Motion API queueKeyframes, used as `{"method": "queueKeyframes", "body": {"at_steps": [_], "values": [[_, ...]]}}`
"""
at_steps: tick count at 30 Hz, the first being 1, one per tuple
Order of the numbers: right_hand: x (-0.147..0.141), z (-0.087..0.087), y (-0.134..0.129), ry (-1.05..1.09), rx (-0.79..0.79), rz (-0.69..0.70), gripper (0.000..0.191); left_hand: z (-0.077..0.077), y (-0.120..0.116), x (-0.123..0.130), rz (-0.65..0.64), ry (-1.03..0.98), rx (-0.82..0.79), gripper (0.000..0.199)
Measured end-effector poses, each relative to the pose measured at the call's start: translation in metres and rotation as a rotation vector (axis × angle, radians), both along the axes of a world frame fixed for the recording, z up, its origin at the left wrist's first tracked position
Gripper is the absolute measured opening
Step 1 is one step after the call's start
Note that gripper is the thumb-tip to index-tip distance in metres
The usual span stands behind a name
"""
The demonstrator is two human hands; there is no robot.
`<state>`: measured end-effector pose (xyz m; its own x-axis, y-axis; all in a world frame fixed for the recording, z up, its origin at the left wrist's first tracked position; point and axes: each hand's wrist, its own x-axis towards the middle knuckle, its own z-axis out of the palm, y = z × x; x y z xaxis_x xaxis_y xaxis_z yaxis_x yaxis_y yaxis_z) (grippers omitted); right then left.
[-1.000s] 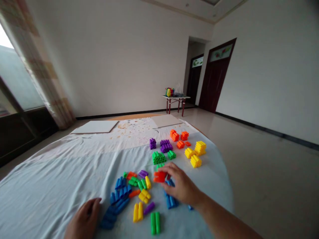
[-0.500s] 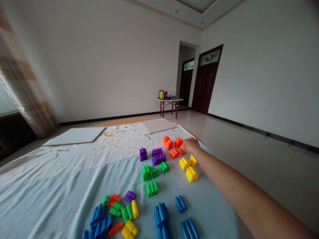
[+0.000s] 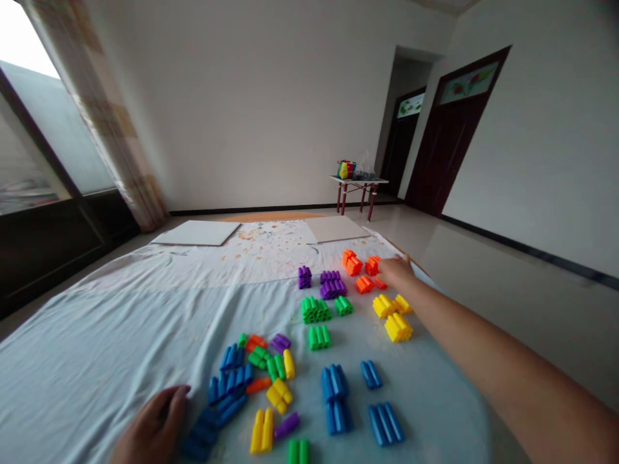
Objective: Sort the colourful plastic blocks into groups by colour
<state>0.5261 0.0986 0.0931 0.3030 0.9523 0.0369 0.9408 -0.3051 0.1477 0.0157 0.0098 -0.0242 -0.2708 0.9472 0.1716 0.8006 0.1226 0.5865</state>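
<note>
Far down the table on the right, my right hand (image 3: 395,271) is closed at an orange plastic tube (image 3: 373,265), its fingertips partly hidden. Other orange tubes (image 3: 353,263) stand bundled beside it, with a small orange piece (image 3: 380,283) just below the fingers. My left hand (image 3: 155,422) rests on the cloth at the lower left, thumb and forefinger apart, nothing in it. Just right of it lie loose blue tubes (image 3: 232,380), mixed with green tubes (image 3: 276,367), yellow tubes (image 3: 262,430) and a purple tube (image 3: 287,426).
Sorted groups lie nearby: purple tubes (image 3: 333,285), green bundles (image 3: 316,310), yellow bundles (image 3: 398,327) and blue bundles (image 3: 337,399). Two flat boards (image 3: 198,232) lie at the far end of the cloth-covered table (image 3: 145,322). Beyond stands a small table (image 3: 360,180) with a colourful bag.
The view has tilted down and turned left, so more of the near pile shows. My left hand has come into view. My right hand stays by the orange tubes, now closer against the bundle.
</note>
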Motion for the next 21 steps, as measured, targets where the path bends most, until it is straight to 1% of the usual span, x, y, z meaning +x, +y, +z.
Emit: {"method": "queueKeyframes", "body": {"at_steps": [2,3,5,6,7,8,10,12,14,17,21], "values": [[-0.015,0.016,-0.014,-0.001,0.078,0.074,0.023,0.024,-0.009,0.014,0.002,-0.029,-0.053,0.039],[-0.026,0.023,-0.023,0.019,0.135,0.132,0.024,0.031,-0.011,0.019,-0.003,-0.04,-0.061,0.039],[-0.055,0.031,-0.043,0.124,0.236,0.296,0.024,0.036,-0.013,0.023,-0.01,-0.043,-0.061,0.038],[-0.073,0.032,-0.053,0.208,0.256,0.383,0.024,0.036,-0.013,0.023,-0.02,-0.044,-0.056,0.038],[-0.093,0.03,-0.062,0.304,0.238,0.475,0.024,0.034,-0.013,0.022,-0.028,-0.044,-0.054,0.037],[-0.113,0.026,-0.069,0.389,0.193,0.558,0.023,0.032,-0.012,0.021,-0.038,-0.046,-0.054,0.037],[-0.154,0.013,-0.077,0.493,0.109,0.656,0.021,0.029,-0.012,0.019,-0.059,-0.049,-0.055,0.036],[-0.191,-0.003,-0.076,0.518,0.042,0.689,0.022,0.028,-0.013,0.018,-0.08,-0.056,-0.051,0.036],[-0.222,-0.018,-0.07,0.504,0.001,0.696,0.024,0.028,-0.014,0.018,-0.099,-0.08,-0.049,0.036],[-0.255,-0.035,-0.058,0.452,-0.008,0.696,0.026,0.029,-0.016,0.018,-0.124,-0.129,-0.052,0.036],[-0.284,-0.045,-0.048,0.411,0.0,0.645,0.029,0.029,-0.017,0.018,-0.133,-0.168,-0.041,0.035]]}}
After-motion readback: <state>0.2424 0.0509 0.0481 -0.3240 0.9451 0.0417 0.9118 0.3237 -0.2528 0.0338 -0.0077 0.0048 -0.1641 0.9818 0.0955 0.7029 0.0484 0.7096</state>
